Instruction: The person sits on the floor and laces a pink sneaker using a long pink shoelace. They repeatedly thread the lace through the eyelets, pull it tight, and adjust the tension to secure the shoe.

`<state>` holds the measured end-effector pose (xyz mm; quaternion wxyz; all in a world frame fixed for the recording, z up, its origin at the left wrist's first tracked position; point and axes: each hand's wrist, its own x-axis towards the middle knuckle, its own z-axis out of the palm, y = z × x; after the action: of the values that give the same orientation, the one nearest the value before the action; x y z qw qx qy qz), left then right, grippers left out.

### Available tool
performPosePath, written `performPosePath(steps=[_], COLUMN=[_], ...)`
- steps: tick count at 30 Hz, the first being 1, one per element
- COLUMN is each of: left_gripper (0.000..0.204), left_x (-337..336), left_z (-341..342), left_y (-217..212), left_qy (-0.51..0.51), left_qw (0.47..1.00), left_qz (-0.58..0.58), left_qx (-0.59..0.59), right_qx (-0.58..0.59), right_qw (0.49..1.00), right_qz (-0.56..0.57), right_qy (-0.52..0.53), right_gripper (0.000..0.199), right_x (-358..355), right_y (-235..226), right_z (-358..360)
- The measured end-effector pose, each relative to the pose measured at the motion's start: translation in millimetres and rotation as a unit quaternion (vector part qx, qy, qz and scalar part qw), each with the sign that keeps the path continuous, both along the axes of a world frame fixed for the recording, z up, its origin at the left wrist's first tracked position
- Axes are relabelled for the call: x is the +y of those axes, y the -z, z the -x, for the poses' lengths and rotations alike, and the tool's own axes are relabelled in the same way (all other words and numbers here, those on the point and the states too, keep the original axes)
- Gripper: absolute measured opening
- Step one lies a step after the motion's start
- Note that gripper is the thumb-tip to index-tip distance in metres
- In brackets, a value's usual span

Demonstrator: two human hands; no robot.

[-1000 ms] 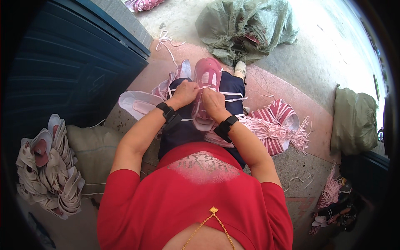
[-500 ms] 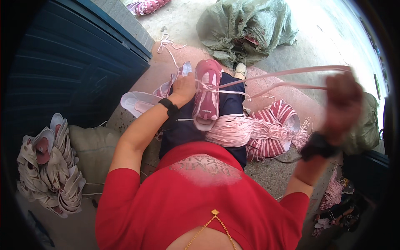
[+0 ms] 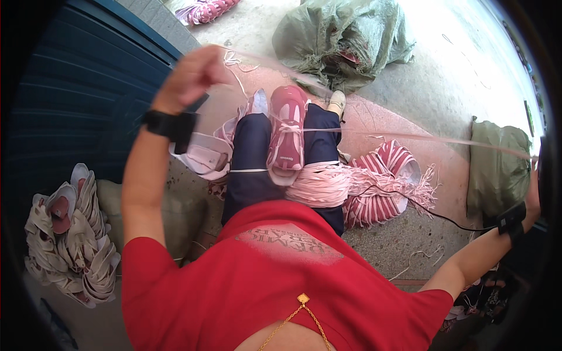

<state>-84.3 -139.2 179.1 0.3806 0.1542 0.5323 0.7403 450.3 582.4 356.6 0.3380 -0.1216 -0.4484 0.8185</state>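
Observation:
A pink sneaker (image 3: pixel 287 131) lies sole-down on my lap, toe pointing away from me. A pale pink lace (image 3: pixel 410 137) runs taut from it out to both sides. My left hand (image 3: pixel 193 73) is raised high at the upper left, fist closed on one end of the lace. My right hand (image 3: pixel 531 196) is stretched far to the right, at the dark rim of the picture and mostly hidden, where the other end of the lace leads. A thick bundle of pink laces (image 3: pixel 328 184) rests across my right thigh.
A white and pink shoe (image 3: pixel 202 155) lies by my left knee. Pink striped shoes (image 3: pixel 380 181) sit on the floor at my right, crossed by a black cable (image 3: pixel 433 213). Stacked shoes (image 3: pixel 64 234) stand left, green sacks (image 3: pixel 345 35) ahead and right (image 3: pixel 497 169), a blue shutter (image 3: pixel 70 105) at left.
Both hands left the shoe on my lap. The right hand swung far out to the right with the lace, then the left hand rose up and left, drawing the lace taut.

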Motion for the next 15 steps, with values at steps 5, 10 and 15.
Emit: performPosePath(steps=[5,10,15], left_gripper=[0.018,0.025,0.013], left_x=[-255,-329,-151], left_z=[86,85,37], left_y=[-76,-29,82], left_qy=[-0.413,-0.46,-0.233], left_qw=[0.907,0.877,0.94], left_qz=[-0.078,0.091,0.24], left_qx=[-0.026,-0.107,-0.07], right_qx=[0.239,0.033,-0.357], right_qw=[0.792,0.917,0.93], right_qz=[0.458,0.312,-0.084], right_qy=[0.326,0.247,0.022], right_gripper=[0.009,0.005,0.013], right_x=[22,-34,-231], right_y=[139,231,315], right_z=[-154,-82,159])
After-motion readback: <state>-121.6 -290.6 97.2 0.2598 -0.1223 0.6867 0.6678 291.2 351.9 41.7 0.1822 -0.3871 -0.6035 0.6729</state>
